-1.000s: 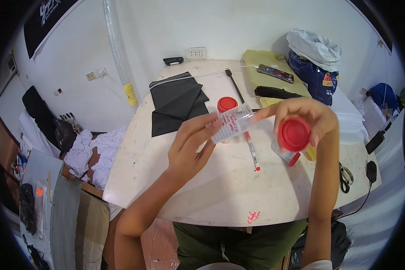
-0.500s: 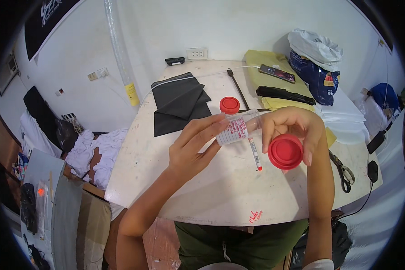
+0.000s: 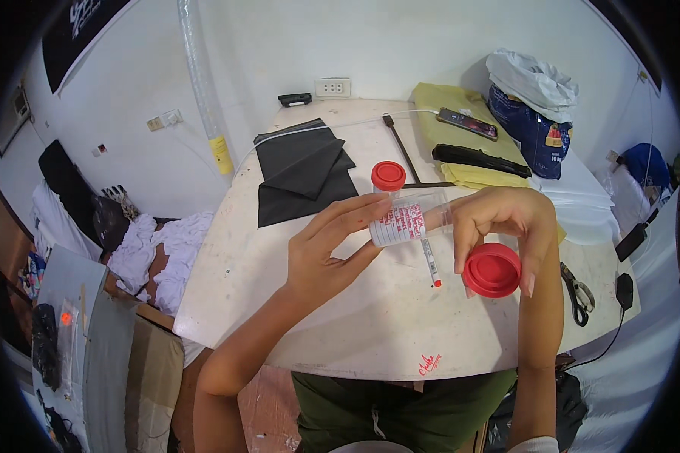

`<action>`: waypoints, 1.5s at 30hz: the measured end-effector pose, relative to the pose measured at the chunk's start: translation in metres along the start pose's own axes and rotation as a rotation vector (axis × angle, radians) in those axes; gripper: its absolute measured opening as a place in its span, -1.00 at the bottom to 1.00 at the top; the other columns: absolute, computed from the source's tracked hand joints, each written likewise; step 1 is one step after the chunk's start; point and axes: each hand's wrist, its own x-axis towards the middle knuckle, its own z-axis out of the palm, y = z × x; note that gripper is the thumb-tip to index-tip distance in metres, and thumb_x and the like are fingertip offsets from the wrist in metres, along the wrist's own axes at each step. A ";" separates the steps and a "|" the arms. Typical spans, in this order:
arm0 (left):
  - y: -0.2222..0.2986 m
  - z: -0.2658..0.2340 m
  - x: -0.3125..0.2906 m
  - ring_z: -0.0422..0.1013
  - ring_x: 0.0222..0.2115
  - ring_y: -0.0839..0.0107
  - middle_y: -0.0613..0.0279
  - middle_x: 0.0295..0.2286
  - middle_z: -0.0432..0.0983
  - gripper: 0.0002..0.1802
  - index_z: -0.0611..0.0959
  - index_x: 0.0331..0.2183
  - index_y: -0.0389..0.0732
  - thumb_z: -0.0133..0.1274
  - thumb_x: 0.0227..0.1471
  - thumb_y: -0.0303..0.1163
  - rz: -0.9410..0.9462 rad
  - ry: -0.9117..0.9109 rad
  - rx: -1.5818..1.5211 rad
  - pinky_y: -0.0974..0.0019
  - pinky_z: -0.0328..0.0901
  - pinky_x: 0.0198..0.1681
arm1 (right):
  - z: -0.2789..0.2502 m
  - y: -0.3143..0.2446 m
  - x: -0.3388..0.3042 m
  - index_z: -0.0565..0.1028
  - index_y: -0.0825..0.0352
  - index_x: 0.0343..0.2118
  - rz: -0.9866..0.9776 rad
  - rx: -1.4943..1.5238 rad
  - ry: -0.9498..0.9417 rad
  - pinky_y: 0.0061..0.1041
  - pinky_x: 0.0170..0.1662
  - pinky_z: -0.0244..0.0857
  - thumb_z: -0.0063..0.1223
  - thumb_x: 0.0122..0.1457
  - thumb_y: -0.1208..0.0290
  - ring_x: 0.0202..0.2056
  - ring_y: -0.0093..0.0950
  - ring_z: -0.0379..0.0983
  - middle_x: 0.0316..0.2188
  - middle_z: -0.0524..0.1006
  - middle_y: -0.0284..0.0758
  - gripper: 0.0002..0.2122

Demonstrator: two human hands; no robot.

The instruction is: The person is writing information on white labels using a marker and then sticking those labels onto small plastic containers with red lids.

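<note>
A clear plastic specimen cup [image 3: 402, 224] with a white label and red writing lies tilted on its side in the air, its open mouth toward the right. My left hand [image 3: 321, 245] grips it by the base end, fingers above and thumb below. My right hand [image 3: 510, 219] holds a red screw lid [image 3: 492, 270] by its rim, the hollow inner side facing me. Cup and lid are apart. Behind the cup stands another container with a red lid [image 3: 388, 176]. A red-tipped white marker [image 3: 431, 263] lies on the table, partly hidden by the cup.
Folded black sheets [image 3: 306, 170] lie at the back left of the white table [image 3: 340, 325]. A phone [image 3: 467, 124] with a cable rests on yellow plastic [image 3: 438, 98], beside a black roll [image 3: 480, 160]. Scissors [image 3: 576, 293] lie at the right edge; a blue bag [image 3: 529, 136] stands behind.
Both hands have shifted slightly to the right with the cup and the lid. The lid is also a little lower.
</note>
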 end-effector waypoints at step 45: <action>-0.004 0.002 0.001 0.50 -0.22 0.11 -0.08 -0.17 0.52 -0.43 0.53 -0.14 -0.41 0.31 -0.31 -0.63 0.463 0.061 0.483 0.27 0.45 -0.19 | 0.036 -0.026 0.031 0.45 0.43 -0.13 0.315 -0.056 0.931 -0.65 -0.49 0.38 0.20 0.07 0.36 -0.55 -0.57 0.50 -0.50 0.57 -0.32 -0.66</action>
